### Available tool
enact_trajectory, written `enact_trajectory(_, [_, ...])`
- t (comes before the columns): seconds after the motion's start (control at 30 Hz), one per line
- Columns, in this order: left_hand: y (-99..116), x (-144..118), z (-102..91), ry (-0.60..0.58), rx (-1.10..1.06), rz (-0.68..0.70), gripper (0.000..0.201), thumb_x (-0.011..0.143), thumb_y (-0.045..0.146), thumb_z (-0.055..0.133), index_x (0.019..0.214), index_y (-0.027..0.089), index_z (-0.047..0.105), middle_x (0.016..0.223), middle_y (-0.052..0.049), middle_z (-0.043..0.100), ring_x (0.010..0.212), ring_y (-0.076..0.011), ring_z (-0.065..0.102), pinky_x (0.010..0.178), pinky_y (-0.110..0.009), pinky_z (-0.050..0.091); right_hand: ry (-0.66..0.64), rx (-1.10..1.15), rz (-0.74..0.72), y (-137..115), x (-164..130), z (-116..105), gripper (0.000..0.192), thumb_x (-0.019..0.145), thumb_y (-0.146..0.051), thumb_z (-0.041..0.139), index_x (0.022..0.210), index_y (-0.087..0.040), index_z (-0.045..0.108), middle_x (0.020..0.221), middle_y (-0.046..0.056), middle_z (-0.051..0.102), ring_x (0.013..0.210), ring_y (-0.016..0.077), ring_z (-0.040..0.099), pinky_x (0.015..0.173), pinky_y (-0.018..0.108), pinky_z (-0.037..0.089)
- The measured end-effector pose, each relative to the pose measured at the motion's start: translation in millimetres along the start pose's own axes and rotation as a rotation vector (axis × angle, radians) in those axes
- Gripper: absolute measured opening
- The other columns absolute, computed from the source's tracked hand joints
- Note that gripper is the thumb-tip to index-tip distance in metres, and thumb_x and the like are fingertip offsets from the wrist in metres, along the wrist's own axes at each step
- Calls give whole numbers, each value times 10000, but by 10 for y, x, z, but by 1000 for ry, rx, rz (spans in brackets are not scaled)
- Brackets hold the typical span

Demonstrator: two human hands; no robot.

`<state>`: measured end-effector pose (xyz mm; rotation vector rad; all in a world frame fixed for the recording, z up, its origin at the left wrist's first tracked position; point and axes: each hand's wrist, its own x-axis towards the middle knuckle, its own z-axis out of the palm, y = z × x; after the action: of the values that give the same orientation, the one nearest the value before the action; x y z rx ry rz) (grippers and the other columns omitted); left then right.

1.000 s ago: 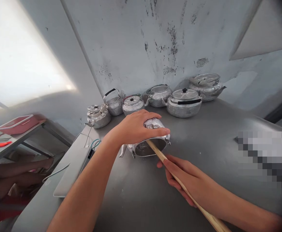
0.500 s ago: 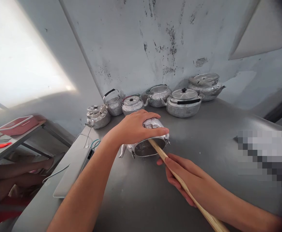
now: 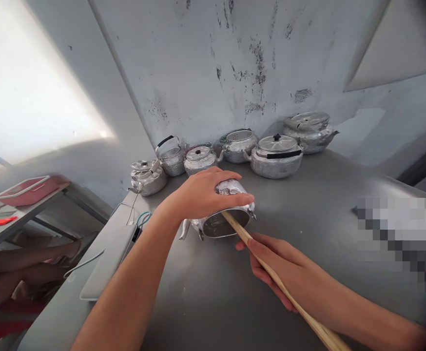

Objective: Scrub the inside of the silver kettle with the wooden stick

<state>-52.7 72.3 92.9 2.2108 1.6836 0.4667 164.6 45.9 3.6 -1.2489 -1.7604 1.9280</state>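
A small metal kettle (image 3: 224,214), lying on its side on the worktop (image 3: 308,195), is gripped over its body by the left hand (image 3: 205,192). A wooden stick (image 3: 271,278), pinched in the right hand (image 3: 286,270), is poked into its mouth. The kettle is judged light, thin-walled, slippery and easily dented.

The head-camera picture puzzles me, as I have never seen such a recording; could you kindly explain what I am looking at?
There is no machine here: a person wears a camera on the head, looking down at their own bare arms. The left hand presses on a small metal kettle lying on its side on a grey table, its opening facing the camera. The right hand grips a wooden stick whose tip goes into that opening. Six more metal kettles stand in a row against the stained wall. A laptop with cables lies at the table's left edge.
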Motion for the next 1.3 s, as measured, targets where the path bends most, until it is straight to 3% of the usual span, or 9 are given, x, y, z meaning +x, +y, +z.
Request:
enact_trajectory(0.47, [11, 0, 9, 8, 4, 2, 717, 900, 804, 582, 1426, 325, 663, 1470, -36, 633, 1352, -309, 576, 1169, -407, 414, -25, -43, 18, 1, -9, -5, 405, 1115, -476, 331, 1110, -209, 635, 706, -77, 525, 427, 62, 414, 455, 209, 375])
enact_trajectory(0.67, [-7, -1, 6, 8, -1, 3, 706, 906, 797, 582, 1433, 333, 658, 1478, -28, 626, 1342, -303, 583, 1176, -405, 407, -33, -66, -54, 34, -27, 22, 380, 1106, -473, 375, 955, -216, 609, 710, -77, 494, 466, 70, 387, 444, 203, 365])
enact_trajectory(0.8, [-16, 2, 5, 9, -7, -2, 748, 886, 834, 570, 1433, 333, 659, 1481, -28, 626, 1339, -313, 588, 1178, -410, 406, -28, -83, -103, 81, -21, 45, 471, 1097, -573, 377, 807, -228, 515, 699, -84, 454, 480, 68, 341, 430, 207, 303])
enact_trajectory(0.9, [-17, 3, 9, 12, 0, -3, 741, 887, 829, 571, 1433, 335, 658, 1481, -28, 627, 1342, -317, 588, 1183, -414, 402, -25, -95, -156, 116, 2, 38, 485, 1100, -588, 361, 804, -233, 508, 693, -85, 448, 481, 73, 349, 442, 218, 320])
enact_trajectory(1.03, [-21, 7, 15, 17, -5, -12, 743, 881, 837, 568, 1423, 337, 664, 1467, -26, 638, 1329, -321, 597, 1180, -417, 403, -6, -139, -91, 125, 14, 21, 503, 1091, -603, 376, 784, -229, 516, 650, -87, 435, 461, 74, 346, 433, 225, 298])
enact_trajectory(1.17, [-26, 7, 14, 28, -13, -1, 750, 877, 837, 579, 1413, 321, 676, 1438, -31, 653, 1317, -313, 599, 1173, -405, 408, 5, -112, -158, 104, 11, 25, 499, 1090, -612, 375, 809, -228, 526, 701, -77, 478, 481, 74, 371, 455, 219, 346])
enact_trajectory(1.3, [-43, -8, 10, 30, -29, -5, 756, 879, 832, 581, 1427, 318, 667, 1437, -37, 648, 1323, -311, 591, 1156, -406, 426, -5, -176, -131, 103, 24, 54, 524, 1085, -628, 374, 796, -225, 543, 602, -94, 421, 444, 80, 373, 440, 225, 317])
